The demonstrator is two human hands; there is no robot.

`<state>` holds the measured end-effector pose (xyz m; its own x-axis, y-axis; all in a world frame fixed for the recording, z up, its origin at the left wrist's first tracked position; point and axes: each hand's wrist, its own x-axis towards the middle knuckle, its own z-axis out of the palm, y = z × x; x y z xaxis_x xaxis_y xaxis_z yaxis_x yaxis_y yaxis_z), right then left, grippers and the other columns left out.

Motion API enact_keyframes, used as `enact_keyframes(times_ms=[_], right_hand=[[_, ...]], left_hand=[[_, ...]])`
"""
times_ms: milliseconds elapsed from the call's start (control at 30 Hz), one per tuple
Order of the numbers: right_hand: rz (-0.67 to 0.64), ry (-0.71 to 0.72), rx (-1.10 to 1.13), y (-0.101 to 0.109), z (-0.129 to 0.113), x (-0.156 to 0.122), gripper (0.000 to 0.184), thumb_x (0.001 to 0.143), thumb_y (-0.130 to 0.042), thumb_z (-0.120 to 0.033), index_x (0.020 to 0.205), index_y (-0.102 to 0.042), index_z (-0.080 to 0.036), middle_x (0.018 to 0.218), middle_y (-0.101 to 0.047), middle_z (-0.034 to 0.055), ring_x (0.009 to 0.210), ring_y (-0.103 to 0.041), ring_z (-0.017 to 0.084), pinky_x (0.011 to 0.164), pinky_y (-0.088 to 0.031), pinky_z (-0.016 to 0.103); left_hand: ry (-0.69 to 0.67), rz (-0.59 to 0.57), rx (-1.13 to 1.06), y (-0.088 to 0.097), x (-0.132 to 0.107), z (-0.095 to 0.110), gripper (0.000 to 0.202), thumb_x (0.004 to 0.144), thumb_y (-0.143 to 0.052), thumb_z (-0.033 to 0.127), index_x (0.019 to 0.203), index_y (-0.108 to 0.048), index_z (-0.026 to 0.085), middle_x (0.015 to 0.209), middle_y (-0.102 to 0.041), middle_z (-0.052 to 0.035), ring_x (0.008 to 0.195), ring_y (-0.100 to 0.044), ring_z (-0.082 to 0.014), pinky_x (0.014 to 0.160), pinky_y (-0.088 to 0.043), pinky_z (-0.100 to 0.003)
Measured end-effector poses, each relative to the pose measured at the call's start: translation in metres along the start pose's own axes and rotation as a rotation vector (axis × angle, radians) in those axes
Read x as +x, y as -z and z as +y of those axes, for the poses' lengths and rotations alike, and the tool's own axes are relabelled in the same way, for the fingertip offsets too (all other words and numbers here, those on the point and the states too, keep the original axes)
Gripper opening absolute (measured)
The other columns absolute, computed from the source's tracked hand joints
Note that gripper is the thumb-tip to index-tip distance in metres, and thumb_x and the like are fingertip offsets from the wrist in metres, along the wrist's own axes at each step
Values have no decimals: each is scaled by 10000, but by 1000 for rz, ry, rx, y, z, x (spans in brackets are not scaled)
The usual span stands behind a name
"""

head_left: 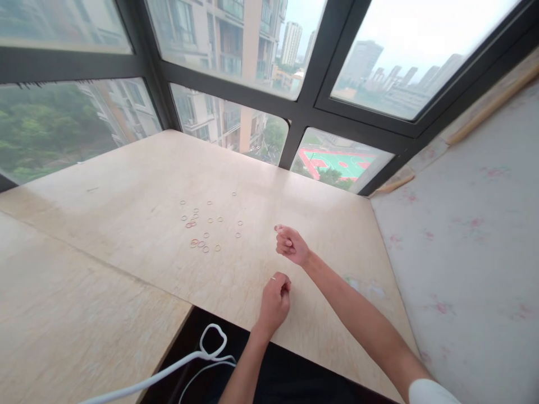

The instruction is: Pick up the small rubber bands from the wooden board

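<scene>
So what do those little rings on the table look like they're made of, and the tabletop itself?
The little rings look like thin rubber or elastic bands, tan to reddish, though they are too small to be sure. The tabletop looks like polished stone or a marble-look slab: pale cream, faint veining, a soft sheen in the daylight.

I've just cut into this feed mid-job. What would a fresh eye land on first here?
First, two closed hands over the pale table near its front edge. The left hand pinches what looks like a small band, and the right hand is fisted just beyond it. To their left, small rings lie scattered on the tabletop, and a white cable loops below the table's edge.
</scene>
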<state>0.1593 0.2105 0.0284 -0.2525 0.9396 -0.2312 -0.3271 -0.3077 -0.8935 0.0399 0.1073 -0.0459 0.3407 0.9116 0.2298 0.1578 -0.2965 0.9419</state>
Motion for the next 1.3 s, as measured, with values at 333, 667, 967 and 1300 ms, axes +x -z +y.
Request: enact_keyframes(times_ms=[333,667,967,1300], right_hand=[[293,76,11,61,-9,-109,273,702,-645,-397,824,-468,-230,369,-221,-178,308,-90,33,355,-115,198],[688,113,-203,128,6,-195,348,650,-718,-442,803,-544,-183,391,-323,-137,337,-187,30,364,-114,185],[802,24,-487,140,14,-207,311,670,-658,-449,786,-577,-171,393,-374,-110,330,-287,55,354,-172,174],[867,105,-858,144,18,-213,256,752,-580,-425,768,-639,-177,411,-367,-80,384,-334,88,402,-246,207]], left_hand=[[73,-22,40,2,3,4,110,815,-435,149,807,-535,194,785,-594,-31,738,-574,-168,687,-458,-287],[123,51,115,1,13,2,146,826,-541,319,791,-588,185,733,-651,-37,673,-632,-181,630,-514,-289],[138,87,140,1,15,6,173,810,-563,347,783,-607,182,724,-661,-38,660,-636,-179,629,-523,-290],[155,80,135,1,15,11,174,802,-568,357,791,-606,187,739,-663,-43,673,-634,-186,644,-527,-302]])
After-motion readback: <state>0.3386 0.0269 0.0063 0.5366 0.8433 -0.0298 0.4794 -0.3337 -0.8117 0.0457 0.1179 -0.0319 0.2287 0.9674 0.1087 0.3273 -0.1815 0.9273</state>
